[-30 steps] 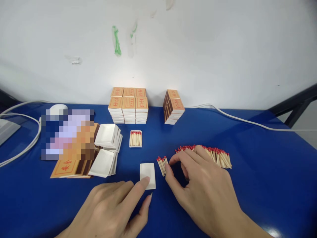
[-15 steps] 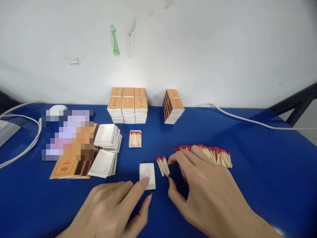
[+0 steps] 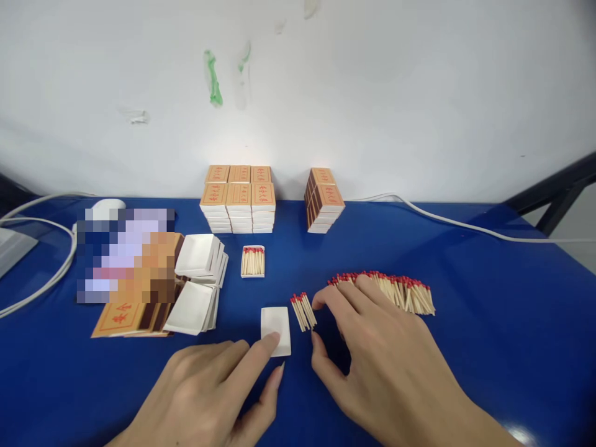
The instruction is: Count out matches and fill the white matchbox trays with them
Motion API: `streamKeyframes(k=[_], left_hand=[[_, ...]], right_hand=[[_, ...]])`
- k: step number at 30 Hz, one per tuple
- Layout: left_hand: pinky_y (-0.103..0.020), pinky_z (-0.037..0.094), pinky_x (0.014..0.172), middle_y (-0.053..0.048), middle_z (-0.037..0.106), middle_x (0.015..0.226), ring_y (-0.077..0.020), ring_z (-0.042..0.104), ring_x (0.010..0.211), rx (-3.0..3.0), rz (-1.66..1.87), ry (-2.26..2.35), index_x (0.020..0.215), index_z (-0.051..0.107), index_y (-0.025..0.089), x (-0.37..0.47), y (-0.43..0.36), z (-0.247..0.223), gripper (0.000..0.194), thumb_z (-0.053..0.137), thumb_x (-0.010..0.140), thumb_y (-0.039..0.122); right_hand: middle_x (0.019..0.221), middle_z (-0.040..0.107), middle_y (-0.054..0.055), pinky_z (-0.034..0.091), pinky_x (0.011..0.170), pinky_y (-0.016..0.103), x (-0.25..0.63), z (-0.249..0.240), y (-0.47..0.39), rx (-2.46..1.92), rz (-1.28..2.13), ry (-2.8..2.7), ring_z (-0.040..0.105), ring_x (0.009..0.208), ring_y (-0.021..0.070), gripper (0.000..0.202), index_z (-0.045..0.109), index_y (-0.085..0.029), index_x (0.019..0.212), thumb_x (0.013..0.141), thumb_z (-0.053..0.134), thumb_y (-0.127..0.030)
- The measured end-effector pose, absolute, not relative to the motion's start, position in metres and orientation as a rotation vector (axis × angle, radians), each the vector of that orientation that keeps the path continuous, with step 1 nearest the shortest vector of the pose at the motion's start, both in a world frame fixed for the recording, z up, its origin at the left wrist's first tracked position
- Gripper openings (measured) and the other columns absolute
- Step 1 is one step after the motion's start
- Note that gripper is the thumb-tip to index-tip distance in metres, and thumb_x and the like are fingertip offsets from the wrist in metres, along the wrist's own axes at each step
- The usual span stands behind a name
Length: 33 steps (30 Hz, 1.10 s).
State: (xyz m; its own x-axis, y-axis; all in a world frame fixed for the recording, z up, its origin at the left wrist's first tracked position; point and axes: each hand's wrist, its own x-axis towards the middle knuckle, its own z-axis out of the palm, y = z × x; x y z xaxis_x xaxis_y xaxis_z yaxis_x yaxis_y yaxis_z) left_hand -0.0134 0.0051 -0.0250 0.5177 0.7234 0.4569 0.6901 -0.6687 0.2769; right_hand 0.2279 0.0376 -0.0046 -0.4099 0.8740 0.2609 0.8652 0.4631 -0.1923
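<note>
My left hand (image 3: pixel 207 388) has its index fingertip resting inside an empty white matchbox tray (image 3: pixel 274 321), with the thumb apart below it. To the right of that tray lies a small bunch of red-tipped matches (image 3: pixel 302 312). My right hand (image 3: pixel 377 354) curves beside the bunch, thumb and index finger apart at its right edge; whether they touch it I cannot tell. Its other fingers partly cover a larger heap of matches (image 3: pixel 414 295). Farther back sits a tray filled with matches (image 3: pixel 252 262).
Empty white trays (image 3: pixel 193 307) are stacked at the left by orange matchbox sleeves (image 3: pixel 118 318). Stacked matchboxes (image 3: pixel 239 197) and a smaller stack (image 3: pixel 325 200) stand against the wall. A white mouse (image 3: pixel 107 208) and white cable (image 3: pixel 447 220) lie on the blue table (image 3: pixel 488 310).
My right hand has shifted slightly left against the small bunch of matches. My left fingertip stays on the empty tray. The whole view has drifted a little.
</note>
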Motion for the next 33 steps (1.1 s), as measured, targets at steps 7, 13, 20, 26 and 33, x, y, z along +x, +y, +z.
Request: streamKeyframes(k=[7,13,20,26,33], left_hand=[[-0.035,0.064,0.054,0.003,0.071,0.074,-0.0163,0.071,0.055,2.676,0.831,1.255,0.130,0.067,0.015,-0.012,0.005,-0.025,0.024,0.058,0.108,0.017],[-0.035,0.063,0.054,0.001,0.075,0.078,-0.0170,0.075,0.059,2.686,0.842,1.255,0.130,0.068,0.014,-0.014,0.003,-0.026,0.024,0.056,0.110,0.018],[-0.034,0.060,0.051,0.002,0.072,0.075,-0.0165,0.071,0.055,2.665,0.852,1.239,0.130,0.066,0.013,-0.012,0.005,-0.027,0.024,0.058,0.108,0.015],[-0.033,0.052,0.044,0.005,0.065,0.070,-0.0145,0.064,0.048,2.582,0.857,1.238,0.117,0.064,0.016,-0.011,0.004,-0.024,0.012,0.060,0.106,0.015],[-0.034,0.056,0.046,0.005,0.065,0.070,-0.0158,0.067,0.051,2.612,0.807,1.260,0.109,0.063,0.020,-0.012,0.003,-0.021,0.007,0.058,0.107,0.015]], right_hand=[[0.087,0.064,0.004,0.049,0.067,0.040,0.227,-0.007,0.038,-1.463,0.036,-2.386,0.064,0.086,0.0276,0.002,0.061,-0.024,0.093,0.093,0.061,-0.022],[0.087,0.064,0.004,0.046,0.064,0.038,0.226,-0.008,0.036,-1.453,0.126,-2.372,0.063,0.085,0.0263,0.006,0.059,-0.024,0.091,0.095,0.058,-0.021],[0.083,0.066,0.002,0.043,0.062,0.035,0.228,-0.003,0.040,-1.483,0.003,-2.293,0.063,0.083,0.0241,0.008,0.064,-0.024,0.097,0.100,0.057,-0.021],[0.076,0.065,0.001,0.034,0.059,0.036,0.235,-0.006,0.047,-1.649,-0.409,-2.173,0.061,0.082,0.0253,0.011,0.064,-0.023,0.091,0.101,0.061,-0.025],[0.077,0.066,0.005,0.031,0.061,0.038,0.233,-0.009,0.045,-1.621,-0.542,-2.235,0.061,0.084,0.0269,0.021,0.063,-0.023,0.083,0.104,0.059,-0.025]])
